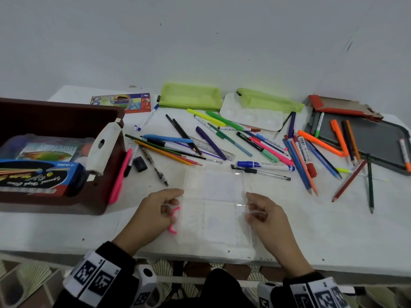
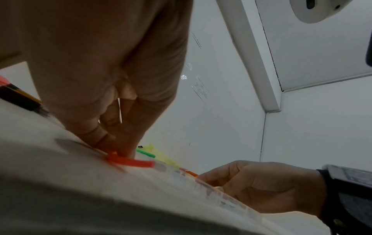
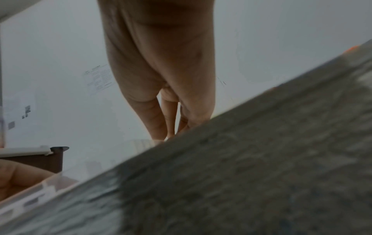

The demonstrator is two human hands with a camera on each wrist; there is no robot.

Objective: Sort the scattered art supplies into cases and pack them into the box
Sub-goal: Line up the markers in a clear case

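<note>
A clear plastic case (image 1: 214, 205) lies opened flat on the white table (image 1: 333, 230) near the front edge. My left hand (image 1: 171, 203) pinches its left side by a pink clasp (image 1: 174, 218), which shows as an orange-red tab (image 2: 130, 162) under my fingertips in the left wrist view. My right hand (image 1: 251, 207) pinches the case's right edge; in the right wrist view its fingers (image 3: 161, 120) point down at the clear rim (image 3: 142, 143). Many loose pens, pencils and markers (image 1: 255, 147) lie scattered behind the case. A dark brown box (image 1: 55, 156) stands at the left.
The box holds a blue pencil pack (image 1: 37, 176) and a clear case (image 1: 44, 150). Two lime green pouches (image 1: 191, 98) (image 1: 269, 101), a white palette (image 1: 251, 116) and a colour-pencil packet (image 1: 122, 102) lie at the back. A grey tin (image 1: 364, 138) with markers sits at the right.
</note>
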